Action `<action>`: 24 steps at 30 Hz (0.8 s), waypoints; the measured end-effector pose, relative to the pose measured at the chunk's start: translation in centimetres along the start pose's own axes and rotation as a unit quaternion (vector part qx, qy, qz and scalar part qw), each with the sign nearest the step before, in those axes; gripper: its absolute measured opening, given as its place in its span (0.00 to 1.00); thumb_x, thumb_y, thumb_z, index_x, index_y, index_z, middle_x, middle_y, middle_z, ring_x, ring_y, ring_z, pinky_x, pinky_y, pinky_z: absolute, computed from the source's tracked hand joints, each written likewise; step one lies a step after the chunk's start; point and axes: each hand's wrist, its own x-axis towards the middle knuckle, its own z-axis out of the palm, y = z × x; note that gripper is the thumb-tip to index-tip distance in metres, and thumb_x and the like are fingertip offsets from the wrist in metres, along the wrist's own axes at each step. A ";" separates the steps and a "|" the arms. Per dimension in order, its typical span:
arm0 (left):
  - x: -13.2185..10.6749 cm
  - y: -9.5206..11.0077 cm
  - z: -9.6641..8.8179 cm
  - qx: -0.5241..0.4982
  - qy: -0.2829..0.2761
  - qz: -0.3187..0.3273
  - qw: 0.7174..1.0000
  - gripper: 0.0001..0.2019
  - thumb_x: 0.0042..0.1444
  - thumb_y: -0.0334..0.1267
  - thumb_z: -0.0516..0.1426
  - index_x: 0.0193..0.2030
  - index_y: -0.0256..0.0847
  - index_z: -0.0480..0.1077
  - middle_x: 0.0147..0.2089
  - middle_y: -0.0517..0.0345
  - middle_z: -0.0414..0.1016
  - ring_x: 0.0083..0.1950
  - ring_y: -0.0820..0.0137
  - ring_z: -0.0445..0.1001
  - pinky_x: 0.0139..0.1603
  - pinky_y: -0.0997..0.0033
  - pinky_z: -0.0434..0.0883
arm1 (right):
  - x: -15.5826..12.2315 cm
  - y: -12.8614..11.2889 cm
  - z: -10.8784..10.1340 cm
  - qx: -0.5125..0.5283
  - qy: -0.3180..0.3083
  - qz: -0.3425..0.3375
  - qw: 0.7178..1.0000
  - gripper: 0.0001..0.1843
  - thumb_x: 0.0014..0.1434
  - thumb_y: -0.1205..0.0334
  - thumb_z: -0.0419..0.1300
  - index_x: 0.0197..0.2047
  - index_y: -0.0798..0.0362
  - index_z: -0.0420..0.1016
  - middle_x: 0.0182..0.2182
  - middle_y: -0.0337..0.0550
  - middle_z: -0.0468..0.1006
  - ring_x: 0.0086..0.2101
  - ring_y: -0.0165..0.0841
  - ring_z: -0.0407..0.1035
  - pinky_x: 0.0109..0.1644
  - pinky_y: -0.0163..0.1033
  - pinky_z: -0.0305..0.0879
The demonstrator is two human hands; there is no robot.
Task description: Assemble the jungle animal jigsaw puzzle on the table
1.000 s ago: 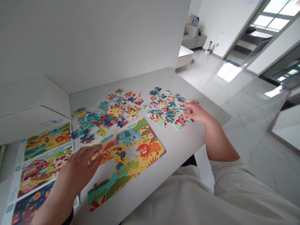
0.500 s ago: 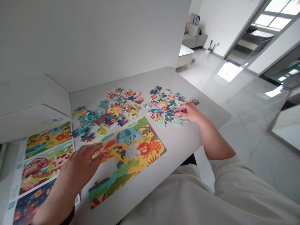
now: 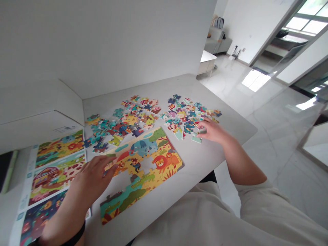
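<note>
A partly built animal jigsaw with an elephant, a lion and a crocodile lies on the grey table in front of me. My left hand rests flat on the jigsaw's left edge, fingers stretched out. My right hand is at the near edge of the right heap of loose pieces, fingers curled onto a pale green piece. Another pale piece lies just in front of it. A second heap of loose pieces lies behind the jigsaw.
A printed sheet with reference pictures lies at the left, beside a white box. A dark flat object sits at the far left edge. The table's right edge drops to a glossy tiled floor.
My right hand has drawn back from the far side of the right heap to its near edge. My left hand has stayed on the jigsaw. The view has shifted slightly.
</note>
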 end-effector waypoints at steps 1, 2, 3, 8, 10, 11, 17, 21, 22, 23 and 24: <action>0.0 0.1 -0.1 0.003 0.000 -0.001 1.000 0.24 0.74 0.53 0.48 0.60 0.44 0.78 0.61 0.46 0.81 0.64 0.50 0.79 0.68 0.46 0.74 | -0.2 -0.3 0.0 -0.005 -0.007 -0.002 1.000 0.16 0.59 0.54 0.75 0.48 0.46 0.80 0.53 0.47 0.80 0.49 0.43 0.76 0.53 0.44 0.71; 0.0 0.2 -0.1 0.004 0.000 0.001 1.000 0.24 0.74 0.53 0.48 0.60 0.44 0.78 0.61 0.45 0.81 0.64 0.49 0.79 0.68 0.45 0.74 | -0.3 -0.7 0.0 -0.010 -0.013 -0.004 1.000 0.16 0.59 0.53 0.75 0.48 0.46 0.79 0.53 0.46 0.80 0.50 0.44 0.76 0.53 0.45 0.71; 0.0 0.3 -0.2 0.003 0.001 0.003 1.000 0.24 0.74 0.53 0.47 0.60 0.44 0.78 0.61 0.44 0.81 0.64 0.48 0.79 0.67 0.45 0.74 | -0.3 -1.1 0.0 -0.014 -0.017 -0.008 1.000 0.16 0.60 0.53 0.75 0.48 0.46 0.79 0.53 0.46 0.80 0.50 0.44 0.77 0.53 0.45 0.71; -0.1 0.6 -0.1 -0.013 0.014 0.009 1.000 0.22 0.74 0.52 0.49 0.59 0.46 0.79 0.60 0.44 0.81 0.63 0.48 0.80 0.66 0.47 0.75 | 1.1 -3.5 -0.4 -0.020 -0.037 -0.077 0.996 0.16 0.67 0.53 0.70 0.55 0.46 0.81 0.55 0.48 0.81 0.52 0.45 0.77 0.55 0.45 0.71; -0.1 0.8 -0.2 -0.017 0.020 0.009 1.000 0.22 0.74 0.53 0.49 0.59 0.45 0.79 0.60 0.44 0.82 0.61 0.48 0.81 0.65 0.47 0.76 | 2.3 -5.0 -0.7 -0.034 -0.054 -0.107 0.992 0.17 0.68 0.55 0.69 0.58 0.46 0.80 0.56 0.49 0.81 0.55 0.46 0.77 0.56 0.45 0.71; -0.1 0.9 -0.2 -0.017 0.021 0.007 1.000 0.23 0.74 0.53 0.49 0.59 0.45 0.79 0.59 0.44 0.82 0.61 0.49 0.81 0.65 0.47 0.76 | 3.1 -5.8 -0.7 -0.045 -0.061 -0.115 0.990 0.18 0.68 0.56 0.69 0.59 0.46 0.80 0.57 0.50 0.81 0.56 0.46 0.76 0.57 0.45 0.71; -0.1 1.1 -0.7 -0.029 0.020 -0.004 0.999 0.23 0.76 0.52 0.47 0.59 0.44 0.78 0.60 0.47 0.83 0.62 0.53 0.81 0.65 0.53 0.75 | 7.6 -10.7 -0.3 -0.123 -0.123 -0.082 0.981 0.22 0.68 0.50 0.70 0.62 0.47 0.80 0.61 0.55 0.80 0.57 0.51 0.76 0.56 0.47 0.71; -0.2 1.6 -1.3 -0.039 0.025 -0.016 0.999 0.22 0.76 0.50 0.47 0.59 0.43 0.78 0.60 0.48 0.84 0.60 0.54 0.82 0.63 0.55 0.76 | 9.1 -12.4 0.8 -0.158 -0.152 -0.058 0.974 0.21 0.65 0.48 0.72 0.57 0.47 0.82 0.60 0.57 0.80 0.56 0.53 0.77 0.53 0.48 0.72; -0.3 1.7 -1.4 -0.039 0.026 -0.022 0.999 0.22 0.75 0.49 0.48 0.59 0.43 0.78 0.59 0.48 0.84 0.60 0.54 0.82 0.62 0.55 0.76 | 9.2 -12.6 1.1 -0.161 -0.152 -0.056 0.974 0.21 0.64 0.49 0.73 0.57 0.47 0.82 0.60 0.58 0.80 0.56 0.54 0.77 0.53 0.48 0.72; -0.3 1.9 -1.5 -0.039 0.025 -0.025 0.999 0.21 0.75 0.49 0.48 0.59 0.43 0.78 0.59 0.48 0.84 0.59 0.54 0.82 0.61 0.55 0.77 | 9.3 -12.7 1.4 -0.163 -0.148 -0.056 0.974 0.22 0.64 0.50 0.73 0.58 0.47 0.82 0.61 0.58 0.79 0.56 0.54 0.77 0.53 0.48 0.73; -0.3 2.0 -1.5 -0.041 0.025 -0.026 0.999 0.21 0.75 0.48 0.48 0.59 0.43 0.78 0.59 0.48 0.84 0.59 0.54 0.82 0.60 0.55 0.77 | 9.3 -12.6 1.6 -0.162 -0.142 -0.057 0.975 0.22 0.64 0.51 0.73 0.59 0.48 0.82 0.61 0.59 0.79 0.57 0.55 0.76 0.53 0.49 0.73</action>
